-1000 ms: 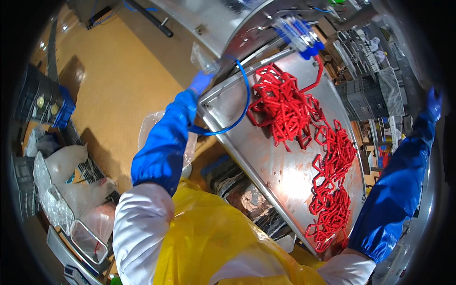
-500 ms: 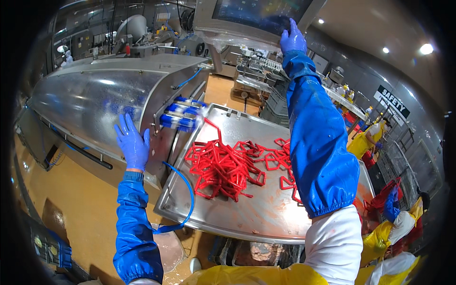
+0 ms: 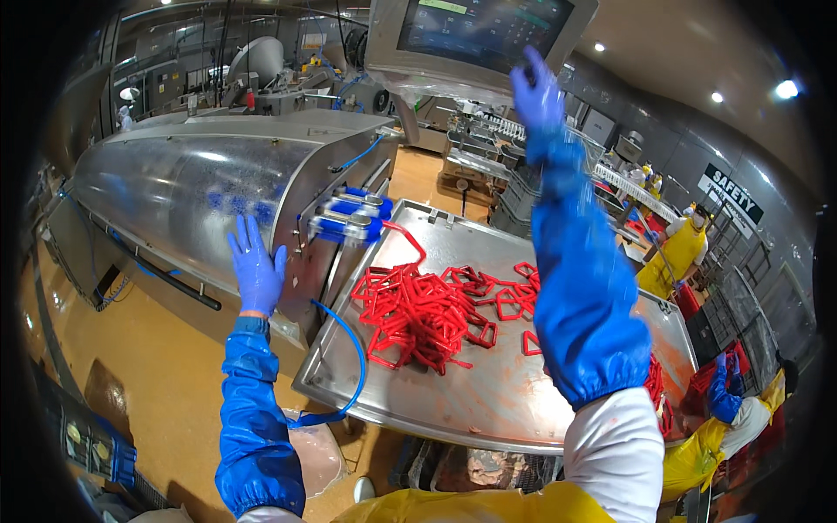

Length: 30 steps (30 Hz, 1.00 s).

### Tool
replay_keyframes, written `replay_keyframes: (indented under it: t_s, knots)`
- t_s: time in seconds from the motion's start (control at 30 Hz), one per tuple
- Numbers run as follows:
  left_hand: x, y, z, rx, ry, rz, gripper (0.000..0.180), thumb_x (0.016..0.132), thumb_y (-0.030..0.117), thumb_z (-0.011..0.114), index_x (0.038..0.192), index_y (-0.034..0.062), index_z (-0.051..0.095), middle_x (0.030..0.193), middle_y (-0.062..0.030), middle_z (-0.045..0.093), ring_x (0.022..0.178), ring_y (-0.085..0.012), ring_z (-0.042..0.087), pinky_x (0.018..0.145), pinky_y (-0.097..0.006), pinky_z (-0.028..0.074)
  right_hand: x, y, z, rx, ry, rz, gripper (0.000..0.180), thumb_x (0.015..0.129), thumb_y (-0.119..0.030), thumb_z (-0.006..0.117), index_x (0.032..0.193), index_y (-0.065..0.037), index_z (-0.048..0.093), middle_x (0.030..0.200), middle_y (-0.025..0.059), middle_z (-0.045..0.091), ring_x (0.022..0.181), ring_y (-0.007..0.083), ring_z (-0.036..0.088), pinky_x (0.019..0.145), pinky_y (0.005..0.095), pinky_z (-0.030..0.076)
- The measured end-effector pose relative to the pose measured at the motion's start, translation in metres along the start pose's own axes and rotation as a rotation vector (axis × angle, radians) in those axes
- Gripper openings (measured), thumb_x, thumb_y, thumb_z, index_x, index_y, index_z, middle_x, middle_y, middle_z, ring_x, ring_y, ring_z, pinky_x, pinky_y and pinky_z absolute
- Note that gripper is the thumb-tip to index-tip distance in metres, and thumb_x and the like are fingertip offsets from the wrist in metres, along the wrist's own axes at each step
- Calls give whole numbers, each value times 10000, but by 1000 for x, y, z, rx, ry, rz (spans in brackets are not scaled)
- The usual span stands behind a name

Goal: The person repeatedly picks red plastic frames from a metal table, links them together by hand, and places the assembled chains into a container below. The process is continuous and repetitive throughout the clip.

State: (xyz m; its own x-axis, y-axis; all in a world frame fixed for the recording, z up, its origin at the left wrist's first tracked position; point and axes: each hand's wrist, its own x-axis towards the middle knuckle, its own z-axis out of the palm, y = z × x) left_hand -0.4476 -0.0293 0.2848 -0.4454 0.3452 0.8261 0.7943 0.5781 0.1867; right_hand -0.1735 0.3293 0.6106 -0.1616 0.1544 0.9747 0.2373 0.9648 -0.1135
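My left hand [image 3: 258, 268], gloved in purple, has its fingers spread next to the rounded clear cover [image 3: 187, 179] of a steel machine; I cannot tell whether it touches. My right hand [image 3: 538, 94], smeared by motion, is raised with its fingers apart, just in front of the lower right of a control screen [image 3: 484, 30]; it holds nothing. Blue grooved belts [image 3: 350, 217] stick out of the machine's end. From them a red sausage strand [image 3: 408, 237] runs down to a heap of linked red sausages [image 3: 417, 315] on a steel table [image 3: 497, 397].
A blue hose [image 3: 359, 357] loops over the table's left edge. My right sleeve [image 3: 584, 288] covers part of the sausages. Co-workers in yellow aprons [image 3: 682, 253] stand at the right. Grey crates [image 3: 514, 205] are stacked behind the table. At lower left sits a dark crate [image 3: 91, 440].
My right hand has drawn back and down from the screen, whose display shows more fully. The belts, blurred before, look sharp. The whole view has shifted slightly. My left hand keeps its spread pose.
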Motion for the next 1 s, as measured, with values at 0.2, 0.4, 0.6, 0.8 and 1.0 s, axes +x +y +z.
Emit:
replay_keyframes:
  t_s: [0.2,0.4,0.6,0.8,1.0]
  knots:
    - [-245,-18,-39,-840,-358,-362,190,1000,134,555,898,6,652,801,-72,629,772,-158,594,722,-349,493,-478,-81,-90,533,-1071,188,81,820,-115,634,877,-68,664,804,63,653,751,213,628,727,373,523]
    - [-576,-185,-15,-317,-1380,-496,384,1002,327,554,1058,-31,682,938,-232,720,849,-332,711,808,-408,568,-750,-173,-140,807,-1698,1276,288,948,-308,637,1068,-58,715,894,47,705,790,184,648,799,343,538]
    - [-413,39,-99,-1521,-1701,-995,323,996,268,601,1127,-20,667,987,-127,711,914,-252,708,854,-408,589,-798,-241,-123,1418,-1422,2197,374,1016,-372,550,1286,-121,613,1242,53,662,1052,182,636,897,365,517]
    - [-359,156,-252,-1608,-1480,212,454,1005,236,593,1415,53,530,1438,-147,524,1346,-259,463,1154,-390,333,-599,-283,-221,1514,-1771,1045,535,1046,-372,496,1466,-44,456,1409,129,560,1284,241,527,1093,371,408]
    - [-561,115,-246,-1334,-1641,-1213,380,1042,235,512,1326,-4,590,1312,-91,612,1207,-167,545,1108,-325,384,-834,-219,-396,1110,-1932,1476,520,1048,-408,448,1463,-98,481,1413,163,559,1318,286,516,1113,395,388]
